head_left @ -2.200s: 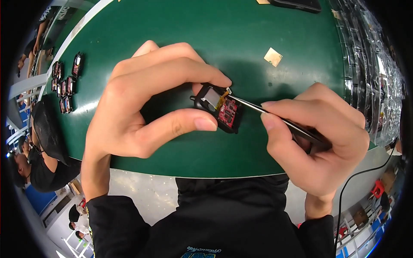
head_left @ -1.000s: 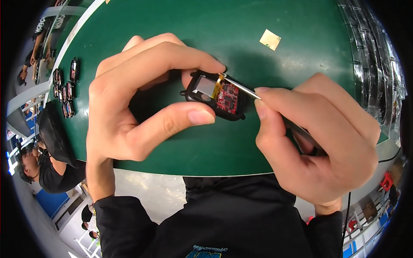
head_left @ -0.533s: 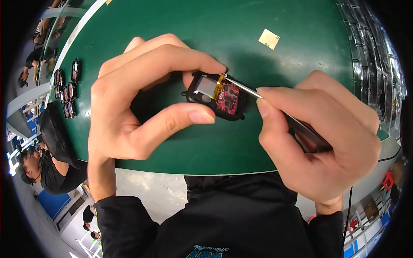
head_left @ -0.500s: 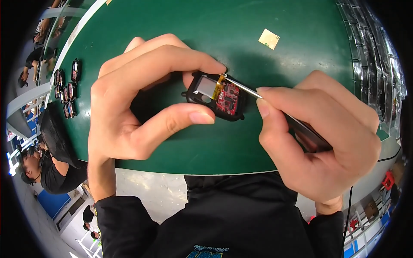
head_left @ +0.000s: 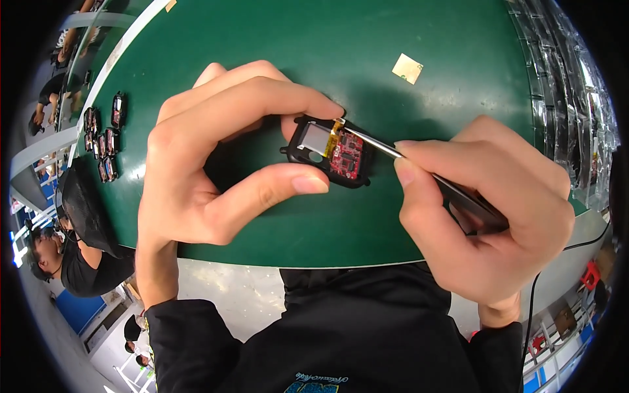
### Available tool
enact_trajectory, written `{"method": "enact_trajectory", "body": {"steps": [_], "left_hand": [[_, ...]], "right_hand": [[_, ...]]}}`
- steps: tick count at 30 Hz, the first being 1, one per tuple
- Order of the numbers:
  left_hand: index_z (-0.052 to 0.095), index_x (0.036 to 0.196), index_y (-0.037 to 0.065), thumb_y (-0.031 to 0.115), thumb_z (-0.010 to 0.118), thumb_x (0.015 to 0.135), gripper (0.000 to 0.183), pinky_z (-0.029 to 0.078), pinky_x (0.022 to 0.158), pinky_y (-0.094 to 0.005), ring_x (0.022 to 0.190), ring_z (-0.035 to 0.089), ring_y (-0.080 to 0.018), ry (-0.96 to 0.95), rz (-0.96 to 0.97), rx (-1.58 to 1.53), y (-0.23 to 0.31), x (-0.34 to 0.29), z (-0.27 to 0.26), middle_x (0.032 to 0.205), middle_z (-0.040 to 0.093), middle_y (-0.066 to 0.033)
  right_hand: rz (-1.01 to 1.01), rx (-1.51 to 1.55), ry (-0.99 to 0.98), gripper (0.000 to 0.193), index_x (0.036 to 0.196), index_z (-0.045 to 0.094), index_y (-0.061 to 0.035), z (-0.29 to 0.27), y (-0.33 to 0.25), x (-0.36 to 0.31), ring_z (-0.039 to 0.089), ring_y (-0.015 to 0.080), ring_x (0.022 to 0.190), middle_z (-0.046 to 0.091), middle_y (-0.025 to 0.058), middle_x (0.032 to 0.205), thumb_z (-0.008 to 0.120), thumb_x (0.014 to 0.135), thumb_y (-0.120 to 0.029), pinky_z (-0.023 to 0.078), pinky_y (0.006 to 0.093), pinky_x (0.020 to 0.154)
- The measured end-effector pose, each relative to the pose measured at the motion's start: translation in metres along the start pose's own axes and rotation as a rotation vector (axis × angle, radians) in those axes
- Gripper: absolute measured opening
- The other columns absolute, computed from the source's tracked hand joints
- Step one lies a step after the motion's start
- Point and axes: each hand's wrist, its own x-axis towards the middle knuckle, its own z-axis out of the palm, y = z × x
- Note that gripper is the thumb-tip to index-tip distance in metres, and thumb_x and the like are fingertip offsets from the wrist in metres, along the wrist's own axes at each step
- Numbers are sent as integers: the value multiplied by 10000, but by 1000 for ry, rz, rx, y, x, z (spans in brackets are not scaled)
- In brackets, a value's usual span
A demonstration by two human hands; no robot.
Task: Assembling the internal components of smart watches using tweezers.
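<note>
Between its thumb and fingers, my left hand holds a small black electronic housing, its inside facing up. In the housing sit a silver battery with yellow tape along one end and a red circuit board. My right hand grips a pair of metal tweezers, pinched between thumb and index finger. The tweezer tips are at the upper edge of the housing, beside the yellow tape and close to my left index fingertip. Whether they grip anything there is too small to tell.
On the green table, several similar black housings lie at the left, near a black bag-like object. A small cream paper square lies beyond my hands. Clear plastic trays line the right edge. A person sits at the left.
Both hands and the housing have shifted slightly; the left hand moved a little right. The tweezer tips remain near the housing's upper edge.
</note>
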Motion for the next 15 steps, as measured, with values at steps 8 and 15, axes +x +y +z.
{"method": "enact_trajectory", "body": {"steps": [8,15], "left_hand": [[798,1135,-41,508,865,799,647,346,705,-328,734,552,-163,2,-21,-29,-1,-1,0,948,764,-103],[801,1128,-39,511,865,793,647,351,709,-329,723,538,-163,21,-33,-25,-1,-1,2,924,753,-95]], "right_hand": [[-7,-12,36,253,961,820,52,3,1,0,502,60,527,636,42,695,824,724,139,295,228,485],[-38,-98,68,294,967,841,22,5,0,-1,420,27,520,636,15,721,879,688,104,244,235,478]]}}
